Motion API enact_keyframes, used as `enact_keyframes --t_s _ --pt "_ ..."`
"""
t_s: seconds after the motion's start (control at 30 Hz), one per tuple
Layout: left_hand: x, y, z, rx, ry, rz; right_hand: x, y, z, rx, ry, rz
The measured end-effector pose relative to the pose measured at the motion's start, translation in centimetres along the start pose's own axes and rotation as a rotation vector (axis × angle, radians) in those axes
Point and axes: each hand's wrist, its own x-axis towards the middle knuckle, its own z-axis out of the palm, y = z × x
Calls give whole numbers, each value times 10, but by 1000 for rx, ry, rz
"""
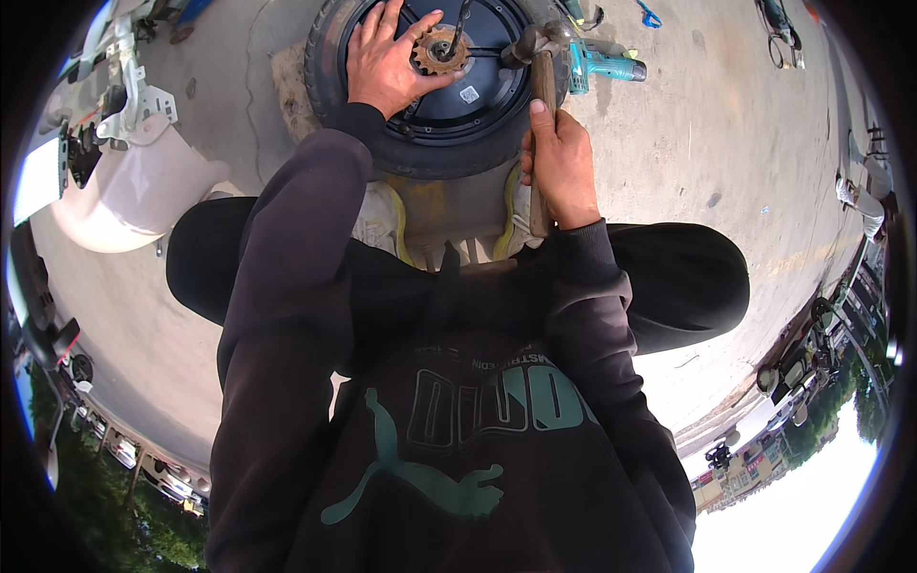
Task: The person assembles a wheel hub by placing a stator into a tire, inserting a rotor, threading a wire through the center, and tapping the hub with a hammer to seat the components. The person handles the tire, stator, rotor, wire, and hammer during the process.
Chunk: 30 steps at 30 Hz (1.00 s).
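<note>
A dark wheel with a black tyre point(430, 160) and a flat hub point(492, 100) lies on its side in front of me. A rusty toothed sprocket point(427, 59) sits at its centre, with a dark thin rod or cable point(462, 24) standing up from it. My left hand point(387, 65) rests on the hub, thumb and forefinger spanning the sprocket's edges, the other fingers spread. My right hand point(564, 167) is closed around the wooden handle of a hammer point(543, 81). The hammer's metal head is over the right side of the wheel, apart from the sprocket.
A teal power tool point(611, 66) lies on the concrete right of the wheel. A wooden block point(292, 91) is at the wheel's left edge. A pale vehicle panel and frame point(134, 181) stand at left. My shoes point(379, 220) are close to the tyre. A blue item point(650, 14) lies farther off.
</note>
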Motion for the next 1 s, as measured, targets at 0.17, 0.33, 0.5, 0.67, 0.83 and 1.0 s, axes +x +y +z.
enact_keyframes --t_s 0.17,0.33,0.5,0.67,0.83,1.0 --pt "4 2 4 34 2 -6 -2 8 -4 -60 57 6" --pt "1 3 3 51 -25 -20 -8 15 -6 -47 51 24" --pt "-1 0 2 48 -8 -30 -1 3 -4 4 13 0" --pt "12 20 -18 -58 -163 -168 -8 12 -3 -12 14 46" --pt "-2 -4 6 299 -8 70 -12 14 -4 -32 6 69" --pt "6 14 -15 -31 -156 -131 -3 10 -2 85 33 72"
